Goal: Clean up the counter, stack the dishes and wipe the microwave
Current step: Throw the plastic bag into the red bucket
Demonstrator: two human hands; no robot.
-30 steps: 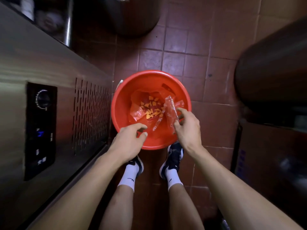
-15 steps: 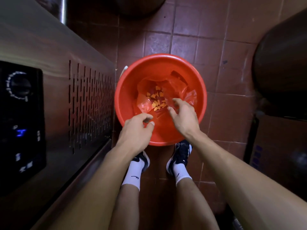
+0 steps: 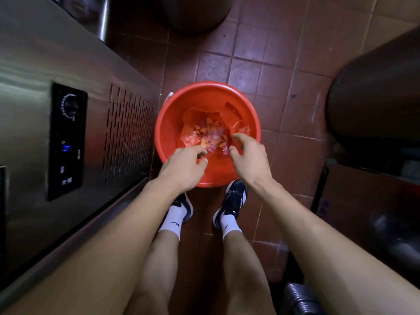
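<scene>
A red plastic bucket (image 3: 164, 123) stands on the tiled floor in front of my feet. Inside it lie a crumpled red plastic bag (image 3: 189, 123), several orange food scraps (image 3: 204, 133) and a clear plastic wrapper (image 3: 217, 138). My left hand (image 3: 183, 168) hovers over the bucket's near rim, fingers loosely curled, thumb close to the index finger, with nothing visible in it. Over the bucket's right side my right hand (image 3: 248, 156) has its fingers spread and bent, just above the clear wrapper and not gripping it.
A stainless steel appliance with a black control panel (image 3: 66, 142) and vent slots (image 3: 128, 133) runs along the left. A large dark pot (image 3: 375, 92) and a cardboard box (image 3: 363, 201) crowd the right; another pot (image 3: 193, 12) stands beyond the bucket.
My right hand lowered the clear wrapper into the bucket and let it go. My left hand stayed near the rim. The view shifted, so the bucket sits lower in frame.
</scene>
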